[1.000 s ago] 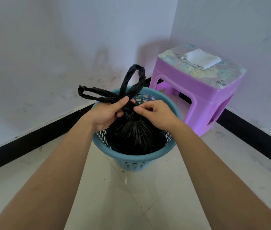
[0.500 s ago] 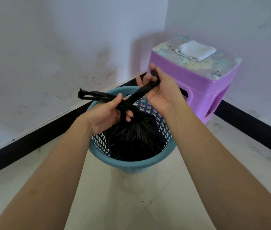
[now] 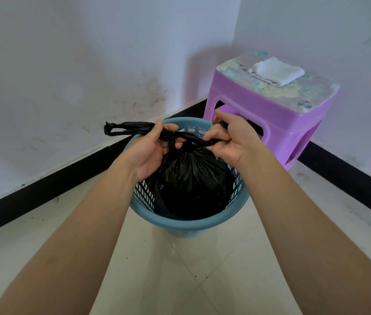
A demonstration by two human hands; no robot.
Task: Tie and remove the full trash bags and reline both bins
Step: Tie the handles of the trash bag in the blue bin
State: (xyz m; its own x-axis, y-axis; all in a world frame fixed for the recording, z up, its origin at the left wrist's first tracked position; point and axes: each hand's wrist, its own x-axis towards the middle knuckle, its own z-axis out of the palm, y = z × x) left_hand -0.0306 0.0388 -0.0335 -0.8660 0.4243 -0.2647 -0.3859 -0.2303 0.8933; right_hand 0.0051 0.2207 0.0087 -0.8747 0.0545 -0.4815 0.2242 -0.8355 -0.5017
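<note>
While both hands meet above it, round blue perforated plastic bin [image 3: 186, 226] holds gathered black plastic trash bag [image 3: 191, 178] | left hand [image 3: 150, 153] grips one handle strip | right hand [image 3: 232, 142] pinches the other | knot between them, seemingly loose | purple plastic stool [image 3: 270, 119] behind, folded white cloth [image 3: 277, 70] on top

**One head-worn view, tipped down into a room corner**

The wide-angle camera sits at the person's head and faces forward and down. Both forearms run up from the bottom edge to the left hand [image 3: 148, 153] and right hand [image 3: 232, 142], close in at mid-frame on the bag [image 3: 191, 178] in the bin [image 3: 186, 226]. Farther off are the stool [image 3: 270, 123], the wall corner [image 3: 236, 53] and the floor [image 3: 180, 280].
</note>
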